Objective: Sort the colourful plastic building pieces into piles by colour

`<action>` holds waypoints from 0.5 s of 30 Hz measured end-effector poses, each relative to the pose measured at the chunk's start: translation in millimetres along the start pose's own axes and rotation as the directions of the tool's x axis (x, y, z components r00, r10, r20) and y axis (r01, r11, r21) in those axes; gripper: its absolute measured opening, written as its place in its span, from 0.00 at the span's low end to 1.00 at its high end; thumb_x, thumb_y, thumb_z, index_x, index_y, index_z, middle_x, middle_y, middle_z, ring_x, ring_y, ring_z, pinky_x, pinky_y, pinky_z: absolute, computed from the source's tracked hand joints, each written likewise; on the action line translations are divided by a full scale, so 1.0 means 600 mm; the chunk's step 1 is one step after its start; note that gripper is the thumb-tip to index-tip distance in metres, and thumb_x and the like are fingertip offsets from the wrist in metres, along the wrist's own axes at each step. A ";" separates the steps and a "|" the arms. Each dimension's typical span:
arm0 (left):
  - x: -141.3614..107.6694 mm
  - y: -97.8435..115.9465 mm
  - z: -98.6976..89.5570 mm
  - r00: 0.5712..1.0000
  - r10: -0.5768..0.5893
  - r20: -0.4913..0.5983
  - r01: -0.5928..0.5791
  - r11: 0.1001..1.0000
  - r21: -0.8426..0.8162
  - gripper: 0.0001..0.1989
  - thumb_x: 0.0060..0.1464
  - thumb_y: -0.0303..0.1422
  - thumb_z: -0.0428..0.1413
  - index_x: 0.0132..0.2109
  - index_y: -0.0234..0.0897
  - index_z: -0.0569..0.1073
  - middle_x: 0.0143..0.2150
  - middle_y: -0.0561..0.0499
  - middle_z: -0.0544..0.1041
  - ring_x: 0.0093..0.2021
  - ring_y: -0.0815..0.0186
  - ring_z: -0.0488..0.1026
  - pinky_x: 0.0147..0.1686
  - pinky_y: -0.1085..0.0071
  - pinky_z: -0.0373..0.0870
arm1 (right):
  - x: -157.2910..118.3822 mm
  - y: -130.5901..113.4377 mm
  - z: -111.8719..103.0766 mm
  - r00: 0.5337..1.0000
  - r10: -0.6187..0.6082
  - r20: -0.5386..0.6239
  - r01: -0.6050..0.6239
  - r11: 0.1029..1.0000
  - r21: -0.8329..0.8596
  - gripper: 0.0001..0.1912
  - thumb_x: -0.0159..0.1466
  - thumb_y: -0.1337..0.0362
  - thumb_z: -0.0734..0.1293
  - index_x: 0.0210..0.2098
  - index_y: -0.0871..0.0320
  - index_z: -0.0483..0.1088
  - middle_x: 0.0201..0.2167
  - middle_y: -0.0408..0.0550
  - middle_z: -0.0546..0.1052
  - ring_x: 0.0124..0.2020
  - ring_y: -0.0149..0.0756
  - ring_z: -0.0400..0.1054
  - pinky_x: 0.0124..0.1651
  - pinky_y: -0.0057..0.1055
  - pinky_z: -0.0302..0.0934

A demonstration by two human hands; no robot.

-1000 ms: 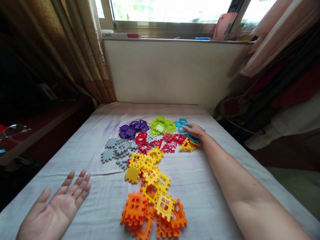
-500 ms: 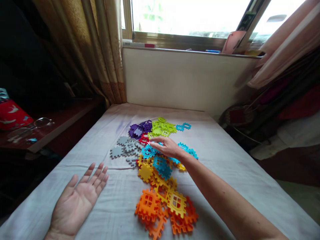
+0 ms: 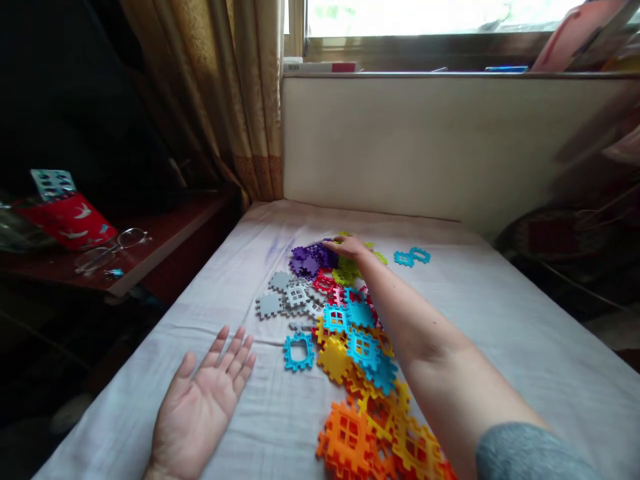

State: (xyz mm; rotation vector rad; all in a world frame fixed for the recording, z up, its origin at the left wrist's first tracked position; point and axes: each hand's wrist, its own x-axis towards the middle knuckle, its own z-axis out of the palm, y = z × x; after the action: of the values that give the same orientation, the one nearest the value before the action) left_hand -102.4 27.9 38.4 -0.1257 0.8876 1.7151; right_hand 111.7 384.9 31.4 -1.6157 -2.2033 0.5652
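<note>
My left hand (image 3: 205,407) lies palm up on the sheet with its fingers spread, holding nothing. Stretched over the far end of the pile, my right hand (image 3: 349,246) has its fingers out at the border of the purple notched tiles (image 3: 306,261) and the lime green tiles (image 3: 345,273), partly hiding the green ones. A blue frame tile (image 3: 285,352) lies apart between my left hand and the pile. Closer in are grey tiles (image 3: 271,305), red tiles (image 3: 324,283), blue window tiles (image 3: 363,348), yellow tiles (image 3: 334,360) and orange tiles (image 3: 345,437). My right forearm covers the pile's right side.
Two blue frame tiles (image 3: 403,258) lie at the far right on the pale sheet (image 3: 475,293). On the dark side table (image 3: 165,243) at left are eyeglasses (image 3: 97,257) and a red container (image 3: 75,220). A white wall panel (image 3: 400,147) and a curtain (image 3: 255,133) stand behind.
My right hand has moved farther away, from the blue tiles to the purple and green ones. A blue frame tile now lies left of the pile. The view has turned left.
</note>
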 end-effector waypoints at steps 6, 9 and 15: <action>-0.004 0.001 0.004 1.000 0.008 0.010 -0.008 1.000 0.014 0.28 0.59 0.40 0.52 0.65 0.41 0.67 0.65 0.36 0.69 0.65 0.51 0.67 0.62 0.47 0.65 | -0.071 -0.076 -0.004 0.966 -0.137 0.221 0.147 0.989 -0.030 0.28 0.53 0.43 0.75 0.48 0.50 0.79 0.59 0.50 0.74 0.58 0.52 0.69 0.61 0.43 0.62; -0.007 0.001 0.008 1.000 0.016 0.026 -0.016 1.000 0.005 0.29 0.59 0.39 0.53 0.66 0.40 0.66 0.66 0.36 0.68 0.66 0.51 0.66 0.62 0.48 0.65 | -0.154 -0.105 -0.017 0.919 -0.243 0.309 0.258 0.966 -0.006 0.28 0.56 0.42 0.72 0.52 0.47 0.77 0.63 0.48 0.69 0.62 0.49 0.66 0.64 0.41 0.60; -0.007 0.000 0.005 0.999 0.013 0.051 -0.012 1.000 -0.024 0.29 0.58 0.39 0.55 0.66 0.40 0.66 0.67 0.35 0.66 0.66 0.50 0.65 0.60 0.50 0.67 | -0.241 -0.103 -0.057 0.793 -0.491 0.361 0.411 0.868 0.278 0.34 0.58 0.44 0.72 0.61 0.44 0.69 0.65 0.47 0.69 0.62 0.45 0.66 0.62 0.41 0.63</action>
State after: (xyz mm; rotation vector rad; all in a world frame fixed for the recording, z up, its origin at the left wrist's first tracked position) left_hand -99.8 26.6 42.7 -0.0922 0.8324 1.7337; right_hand 120.0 233.6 85.7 -0.8642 -2.6280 1.0093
